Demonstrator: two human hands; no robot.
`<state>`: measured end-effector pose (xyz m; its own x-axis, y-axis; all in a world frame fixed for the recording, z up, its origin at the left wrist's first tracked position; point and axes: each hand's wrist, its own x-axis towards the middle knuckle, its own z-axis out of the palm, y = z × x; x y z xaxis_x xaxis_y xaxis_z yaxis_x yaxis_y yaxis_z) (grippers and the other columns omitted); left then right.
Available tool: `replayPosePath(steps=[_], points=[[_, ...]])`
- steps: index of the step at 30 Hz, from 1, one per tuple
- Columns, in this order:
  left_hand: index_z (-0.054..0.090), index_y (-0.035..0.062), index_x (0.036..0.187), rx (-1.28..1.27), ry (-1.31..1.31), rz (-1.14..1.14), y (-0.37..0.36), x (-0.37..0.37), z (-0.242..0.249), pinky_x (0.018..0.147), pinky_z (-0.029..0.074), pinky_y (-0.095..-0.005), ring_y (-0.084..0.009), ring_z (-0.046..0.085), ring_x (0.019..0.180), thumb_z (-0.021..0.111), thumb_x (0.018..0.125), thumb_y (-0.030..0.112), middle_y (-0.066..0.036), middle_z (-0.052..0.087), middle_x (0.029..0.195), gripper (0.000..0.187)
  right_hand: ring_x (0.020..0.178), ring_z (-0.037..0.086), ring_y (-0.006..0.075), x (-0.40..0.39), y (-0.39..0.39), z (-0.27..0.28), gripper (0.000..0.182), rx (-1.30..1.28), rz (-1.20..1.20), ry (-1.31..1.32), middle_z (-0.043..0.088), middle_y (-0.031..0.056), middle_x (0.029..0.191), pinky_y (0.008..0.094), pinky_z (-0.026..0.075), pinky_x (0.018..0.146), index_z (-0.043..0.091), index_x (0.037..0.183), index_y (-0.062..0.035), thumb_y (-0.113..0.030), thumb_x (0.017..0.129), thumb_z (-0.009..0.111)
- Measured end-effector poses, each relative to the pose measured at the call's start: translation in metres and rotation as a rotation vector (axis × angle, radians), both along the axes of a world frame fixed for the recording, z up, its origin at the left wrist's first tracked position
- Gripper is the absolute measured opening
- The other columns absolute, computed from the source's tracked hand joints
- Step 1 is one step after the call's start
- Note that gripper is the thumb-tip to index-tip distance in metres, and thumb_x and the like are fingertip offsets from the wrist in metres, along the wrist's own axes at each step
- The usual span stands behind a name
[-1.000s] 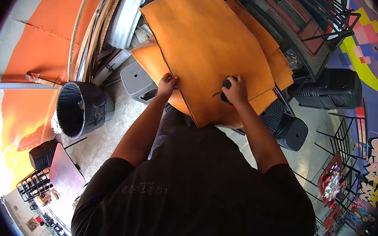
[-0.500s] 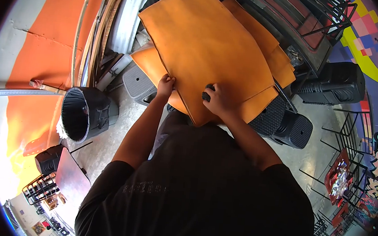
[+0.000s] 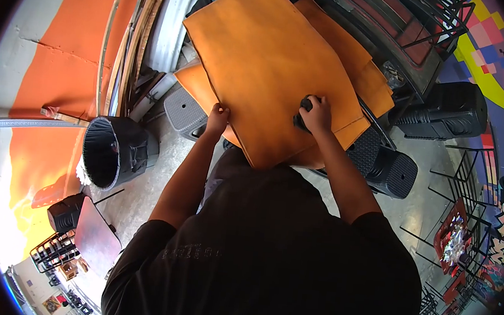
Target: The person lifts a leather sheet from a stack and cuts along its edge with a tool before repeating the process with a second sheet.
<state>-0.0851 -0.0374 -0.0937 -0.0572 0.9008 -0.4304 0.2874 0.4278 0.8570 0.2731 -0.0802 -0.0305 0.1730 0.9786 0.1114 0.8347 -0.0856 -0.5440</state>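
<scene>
A large orange-brown sheet that looks like leather (image 3: 267, 57) lies on top of other sheets of the same colour in front of me. My left hand (image 3: 218, 120) is closed at the sheet's left edge, its fingers pinching that border. On the right part of the surface, my right hand (image 3: 319, 114) grips a dark, bunched black cloth (image 3: 302, 115) and presses it against the sheet. Whether the black thing is a cloth or a soft pad is hard to make out. Further orange-brown sheets (image 3: 372, 84) stick out from beneath on the right.
Black plastic stools (image 3: 185, 108) stand under and beside the sheets, with more at right (image 3: 395, 173). A black fabric bin (image 3: 123, 153) is on the floor at left. A black speaker (image 3: 448, 111) lies to the right, near metal-framed furniture (image 3: 418, 37). Wooden strips lean at the left wall.
My right hand has moved right and slightly away from me across the sheet with the black cloth. My left hand has shifted only slightly along the left edge.
</scene>
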Motion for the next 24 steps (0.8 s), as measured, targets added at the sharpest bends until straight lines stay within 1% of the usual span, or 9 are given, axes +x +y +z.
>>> replayPosePath(steps=[1,3,6,11,16,18,19,21,24], points=[[0.057,0.0027,0.121,0.009,0.075,-0.018,0.000,0.001,0.003,0.068,0.054,-0.0340,-0.0200,0.067,0.077,0.061,0.101,0.019,-0.011,0.070,0.096,0.026,0.104,0.061,0.0416,-0.003,0.005,0.001,0.040,0.010,-0.044,-0.041,0.057,0.0190,0.116,0.0499,0.054,0.087,0.069,0.112,-0.0127,-0.020,0.074,0.079],[0.057,0.0024,0.121,0.011,0.078,-0.017,-0.001,0.003,0.008,0.068,0.054,-0.0343,-0.0204,0.067,0.077,0.061,0.101,0.020,-0.012,0.070,0.096,0.026,0.103,0.061,0.0417,-0.017,0.008,0.000,0.039,0.022,-0.087,-0.080,0.057,0.0190,0.116,0.0497,0.053,0.086,0.069,0.112,-0.0124,-0.020,0.075,0.079],[0.057,0.0018,0.119,0.010,0.080,-0.019,-0.005,0.006,0.018,0.068,0.054,-0.0347,-0.0212,0.067,0.077,0.060,0.101,0.021,-0.013,0.070,0.096,0.027,0.103,0.060,0.0418,-0.048,-0.003,-0.009,0.039,0.068,0.168,0.067,0.057,0.0189,0.115,0.0498,0.053,0.085,0.069,0.113,-0.0124,-0.020,0.075,0.078],[0.057,0.0013,0.118,0.028,0.047,0.003,-0.003,0.003,0.006,0.067,0.054,-0.0347,-0.0211,0.067,0.076,0.060,0.101,0.021,-0.013,0.071,0.097,0.026,0.104,0.060,0.0422,-0.057,-0.030,-0.013,0.040,0.088,0.228,0.095,0.057,0.0188,0.114,0.0501,0.053,0.086,0.069,0.114,-0.0127,-0.021,0.076,0.078],[0.057,0.0012,0.117,0.020,0.034,0.000,-0.004,0.004,0.010,0.068,0.055,-0.0343,-0.0208,0.067,0.077,0.061,0.101,0.021,-0.013,0.071,0.097,0.026,0.108,0.059,0.0439,0.004,-0.014,-0.001,0.043,-0.053,0.039,0.038,0.057,0.0209,0.117,0.0536,0.053,0.090,0.068,0.117,-0.0125,-0.026,0.078,0.079],[0.057,0.0012,0.117,0.016,0.026,0.001,-0.004,0.004,0.015,0.068,0.055,-0.0341,-0.0207,0.067,0.077,0.062,0.101,0.021,-0.013,0.071,0.098,0.026,0.115,0.057,0.0436,0.035,0.003,-0.005,0.046,-0.151,-0.087,-0.069,0.053,0.0217,0.128,0.0549,0.053,0.095,0.065,0.125,-0.0130,-0.030,0.084,0.077],[0.058,0.0012,0.117,0.020,0.041,0.003,-0.003,0.004,0.014,0.068,0.055,-0.0341,-0.0204,0.067,0.077,0.062,0.101,0.021,-0.013,0.071,0.098,0.026,0.115,0.057,0.0436,0.046,0.015,-0.003,0.046,-0.148,-0.089,-0.069,0.053,0.0217,0.128,0.0549,0.053,0.095,0.065,0.125,-0.0130,-0.030,0.084,0.077],[0.058,0.0012,0.118,0.024,0.070,0.005,-0.004,0.005,0.013,0.068,0.056,-0.0340,-0.0198,0.068,0.078,0.063,0.101,0.021,-0.013,0.072,0.099,0.026,0.122,0.053,0.0428,0.059,0.030,0.001,0.048,-0.364,-0.296,-0.012,0.049,0.0220,0.136,0.0553,0.053,0.096,0.064,0.127,-0.0129,-0.032,0.086,0.076],[0.058,0.0011,0.119,0.003,0.029,0.017,-0.005,0.003,0.019,0.068,0.056,-0.0342,-0.0196,0.068,0.080,0.063,0.101,0.021,-0.013,0.072,0.100,0.027,0.121,0.054,0.0433,0.039,0.030,0.000,0.047,-0.326,-0.239,-0.030,0.049,0.0222,0.135,0.0555,0.053,0.096,0.064,0.126,-0.0127,-0.032,0.085,0.076]])
